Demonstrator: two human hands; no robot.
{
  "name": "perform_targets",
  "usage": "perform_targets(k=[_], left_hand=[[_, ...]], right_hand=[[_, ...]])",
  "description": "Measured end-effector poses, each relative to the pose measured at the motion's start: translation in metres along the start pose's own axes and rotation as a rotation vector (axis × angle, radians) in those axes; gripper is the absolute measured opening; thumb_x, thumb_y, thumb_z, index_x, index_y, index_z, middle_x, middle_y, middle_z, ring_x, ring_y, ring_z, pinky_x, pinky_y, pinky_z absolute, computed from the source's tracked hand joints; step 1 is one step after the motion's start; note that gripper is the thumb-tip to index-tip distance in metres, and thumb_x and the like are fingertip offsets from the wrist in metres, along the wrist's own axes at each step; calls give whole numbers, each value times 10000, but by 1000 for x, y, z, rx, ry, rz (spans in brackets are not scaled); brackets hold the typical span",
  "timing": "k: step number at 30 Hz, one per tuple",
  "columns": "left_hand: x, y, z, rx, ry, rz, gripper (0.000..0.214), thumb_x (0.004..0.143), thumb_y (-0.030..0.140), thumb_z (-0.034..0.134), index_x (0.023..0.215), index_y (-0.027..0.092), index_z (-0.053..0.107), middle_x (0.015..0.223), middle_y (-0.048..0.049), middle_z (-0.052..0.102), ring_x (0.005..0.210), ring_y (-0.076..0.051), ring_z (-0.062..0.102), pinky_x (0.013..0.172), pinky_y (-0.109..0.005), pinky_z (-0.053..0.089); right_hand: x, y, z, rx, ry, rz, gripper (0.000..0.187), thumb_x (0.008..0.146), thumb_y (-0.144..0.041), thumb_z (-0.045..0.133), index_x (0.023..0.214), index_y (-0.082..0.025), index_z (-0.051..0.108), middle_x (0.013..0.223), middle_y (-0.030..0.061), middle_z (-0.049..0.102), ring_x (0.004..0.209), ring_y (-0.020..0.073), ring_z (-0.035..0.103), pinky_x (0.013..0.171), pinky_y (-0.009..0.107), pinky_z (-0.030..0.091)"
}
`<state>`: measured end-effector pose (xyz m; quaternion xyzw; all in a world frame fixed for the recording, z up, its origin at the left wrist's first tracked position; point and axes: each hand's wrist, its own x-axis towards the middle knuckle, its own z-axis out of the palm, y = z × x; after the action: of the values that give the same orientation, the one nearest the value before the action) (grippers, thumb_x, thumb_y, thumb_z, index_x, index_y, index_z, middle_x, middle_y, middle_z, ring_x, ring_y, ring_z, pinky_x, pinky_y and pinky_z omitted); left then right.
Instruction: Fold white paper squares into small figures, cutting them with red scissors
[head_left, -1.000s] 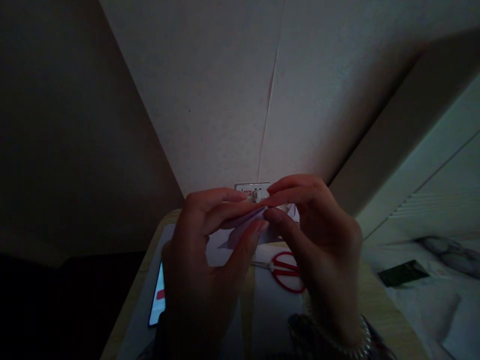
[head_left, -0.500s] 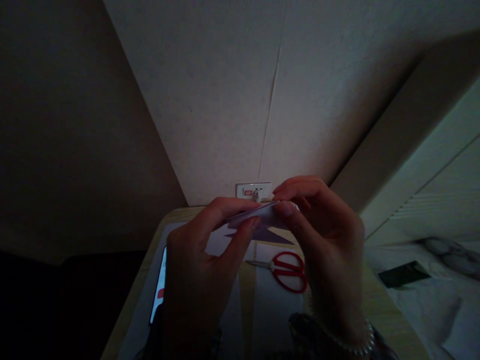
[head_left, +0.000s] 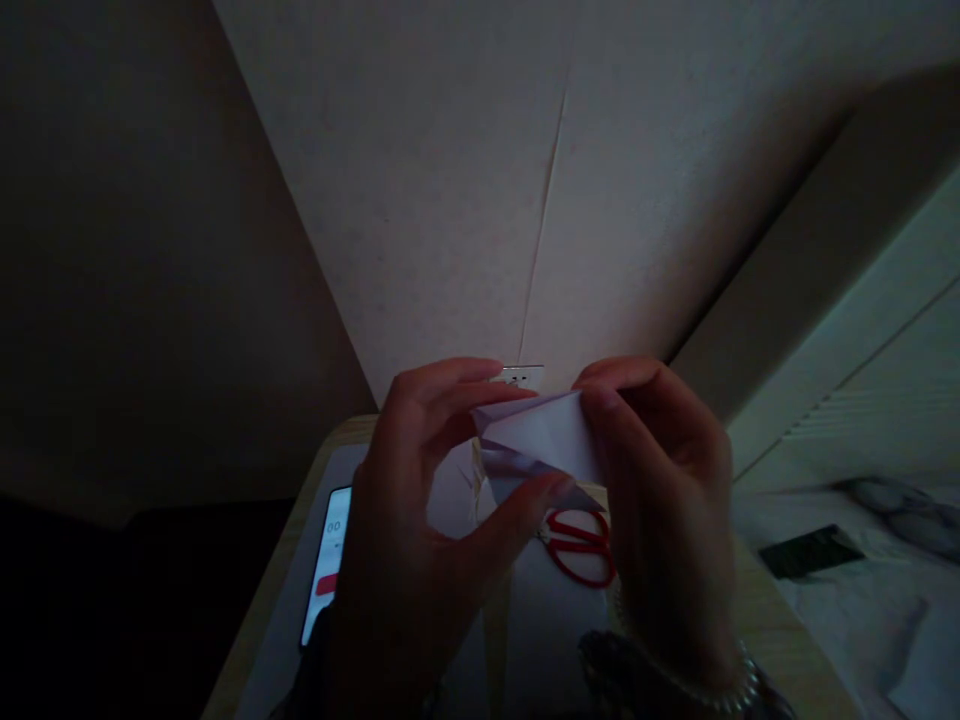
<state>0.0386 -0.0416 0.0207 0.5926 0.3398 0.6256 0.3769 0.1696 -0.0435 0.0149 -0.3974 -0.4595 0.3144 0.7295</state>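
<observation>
A folded sheet of white paper [head_left: 551, 432] is up in the air between my two hands, its creased layers opening toward the left. My right hand [head_left: 667, 470] pinches its upper right corner between thumb and fingers. My left hand [head_left: 412, 520] is curved around the paper's left side, the thumb at the lower edge and the fingertips behind the upper edge. Below the paper, scissors with red handles [head_left: 581, 548] lie on the table; the hands and paper hide their blades.
White paper sheets [head_left: 551, 640] cover much of the light wooden table [head_left: 780, 620]. A phone with a lit screen [head_left: 324, 560] lies left of my left hand. A wall socket [head_left: 525, 376] sits behind the hands. At right, a dark green flat item [head_left: 811, 552] lies on white cloth.
The folded paper has tilted so more of its face and inner folds show. My left hand has spread wider, its thumb shifting right along the lower edge. The right hand keeps its pinch.
</observation>
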Motion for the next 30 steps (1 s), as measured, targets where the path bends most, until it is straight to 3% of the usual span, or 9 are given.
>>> perform_targets(k=[4, 8, 13, 19, 24, 30], left_hand=[[0, 1, 4, -90, 87, -92, 413, 688, 165, 874, 1018, 307, 669, 915, 71, 756, 844, -141, 737, 754, -224, 634], [1, -1, 6, -92, 136, -93, 355, 704, 141, 845, 984, 297, 692, 859, 85, 736, 786, -115, 735, 712, -191, 627], [3, -5, 6, -73, 201, -91, 228, 763, 101, 781, 881, 289, 723, 861, 82, 766, 835, -112, 738, 737, -177, 609], [6, -4, -1, 70, 123, -71, 187, 761, 131, 783, 868, 276, 731, 873, 51, 769, 849, -159, 744, 746, -238, 617], [3, -2, 0, 97, 72, -132, 260, 770, 141, 774, 961, 306, 709, 819, 65, 744, 736, -130, 706, 620, -199, 545], [2, -5, -1, 187, 15, -85, 340, 767, 126, 779, 1033, 320, 692, 835, 51, 743, 778, -160, 714, 638, -229, 552]], right_hand=[[1, 0, -1, 51, -32, 38, 131, 885, -201, 702, 775, -272, 704, 731, -29, 606, 640, 110, 537, 516, 190, 436], [4, -1, -4, 9, -69, 16, 142, 876, -179, 705, 750, -244, 696, 735, -33, 613, 692, 113, 568, 592, 197, 474], [10, -5, -15, -150, -230, 62, 142, 841, -185, 735, 720, -225, 674, 711, -35, 641, 709, 133, 609, 680, 249, 493], [18, -6, -23, -255, -411, 50, 64, 819, -221, 757, 769, -220, 716, 771, -11, 710, 783, 166, 652, 719, 289, 493], [15, -4, -15, -233, -390, 4, 66, 813, -178, 757, 773, -216, 720, 755, -18, 714, 761, 160, 657, 701, 283, 493], [11, -6, -9, -269, -309, -13, 116, 845, -194, 730, 740, -214, 686, 719, -19, 685, 716, 156, 633, 656, 282, 476]])
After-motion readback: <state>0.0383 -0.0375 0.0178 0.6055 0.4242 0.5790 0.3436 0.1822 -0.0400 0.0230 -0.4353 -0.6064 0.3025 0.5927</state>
